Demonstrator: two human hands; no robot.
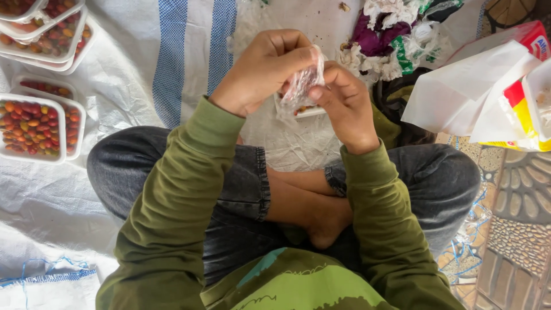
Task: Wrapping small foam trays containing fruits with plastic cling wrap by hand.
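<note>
At frame centre-top, the left hand (265, 69) and right hand (343, 103) both pinch a crumpled clear plastic wrap (303, 83) between them, above a small white tray (304, 110). Filled trays of red fruit (31, 129) sit at the left edge.

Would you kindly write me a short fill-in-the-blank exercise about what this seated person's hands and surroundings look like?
1. Both hands, the left hand and the right hand, pinch a crumpled piece of clear ____ film.
2. The white trays to the person's left are filled with small red and orange ____.
3. The person's sleeves are ____ in colour.
4. The white woven sheet on the ground has ____ stripes.

Missing words: plastic; fruits; green; blue
</note>
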